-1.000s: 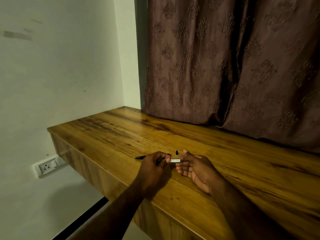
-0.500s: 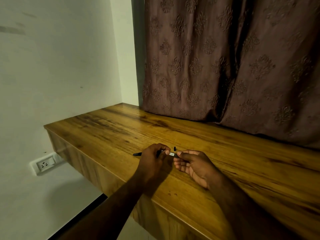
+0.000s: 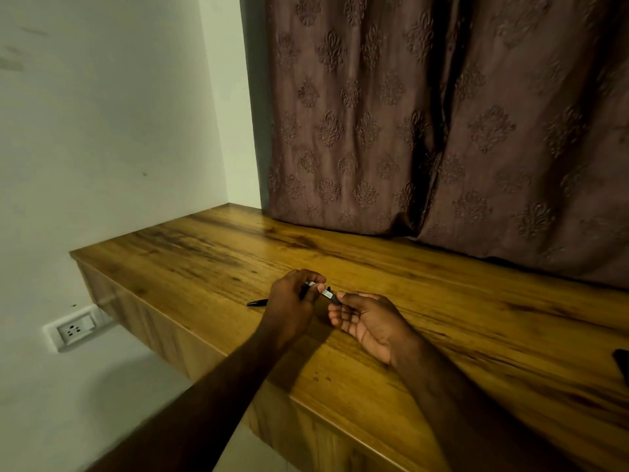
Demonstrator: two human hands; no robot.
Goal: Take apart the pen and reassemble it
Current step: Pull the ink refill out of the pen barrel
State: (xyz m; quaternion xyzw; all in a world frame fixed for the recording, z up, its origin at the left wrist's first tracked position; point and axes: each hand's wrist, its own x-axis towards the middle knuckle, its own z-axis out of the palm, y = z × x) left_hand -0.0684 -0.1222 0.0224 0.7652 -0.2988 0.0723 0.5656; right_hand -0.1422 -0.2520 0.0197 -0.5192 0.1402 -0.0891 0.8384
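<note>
Fingers (image 3: 308,276) of our left hand (image 3: 291,303) are curled tight around one end of the pen (image 3: 327,294), with the thumb pressing it against the forefinger. Our right hand (image 3: 369,323) lies palm up just beside it. Its thumb and forefinger pinch the other, dark end of the pen, and its remaining fingers are loosely bent underneath.

Between the 2 hands we see a short pale stretch of the pen, tilted down toward the right hand and held a little above the surface (image 3: 442,311). A slim black part (image 3: 257,302) sticks out to the left from behind our left hand, low over the wood. We cannot tell whether it lies on the surface or is held in that hand. Both forearms reach in from the near edge.

The surface is a wooden slab fixed against a pale wall (image 3: 119,131). A brown patterned curtain (image 3: 425,131) hangs at the back, its hem touching the wood. Below the left corner a white socket (image 3: 73,330) sits in the wall. At the far right a dark object (image 3: 622,367) lies on the surface, cut off by the frame.
</note>
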